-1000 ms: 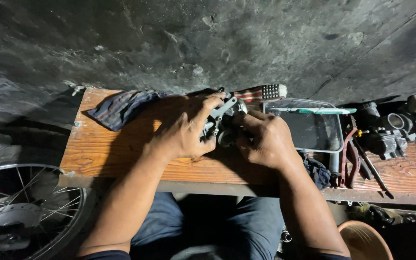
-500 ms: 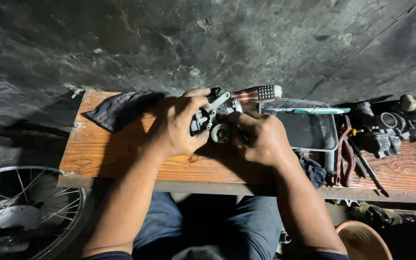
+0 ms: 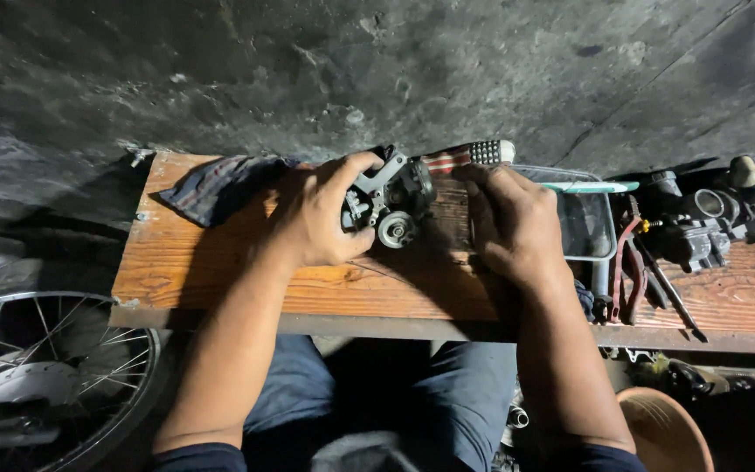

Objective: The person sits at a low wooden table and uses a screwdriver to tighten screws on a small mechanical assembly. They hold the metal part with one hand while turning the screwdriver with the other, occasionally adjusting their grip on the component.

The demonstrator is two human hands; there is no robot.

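My left hand (image 3: 318, 218) grips a small grey metal carburettor (image 3: 388, 199) and holds it just above the wooden bench (image 3: 220, 271). A round silver fitting on the part faces me. My right hand (image 3: 510, 223) is off the carburettor, fingers curled loosely, hovering to its right over the bench. Its fingertips are close to a screwdriver handle (image 3: 474, 156) with a red striped grip and a black ribbed end, lying at the back of the bench. Whether the fingers touch that handle is unclear.
A dark striped rag (image 3: 220, 185) lies at the bench's back left. A clear plastic tray (image 3: 589, 218) with a toothbrush (image 3: 589, 187) across it sits right of my hand. Red-handled pliers (image 3: 627, 262), more carburettor parts (image 3: 716, 218), a spoked wheel (image 3: 54, 376) and a brown bowl (image 3: 661, 433) surround me.
My right hand has let go of the carburettor and moved right toward the screwdriver handle. My left hand keeps the part and has turned it slightly.
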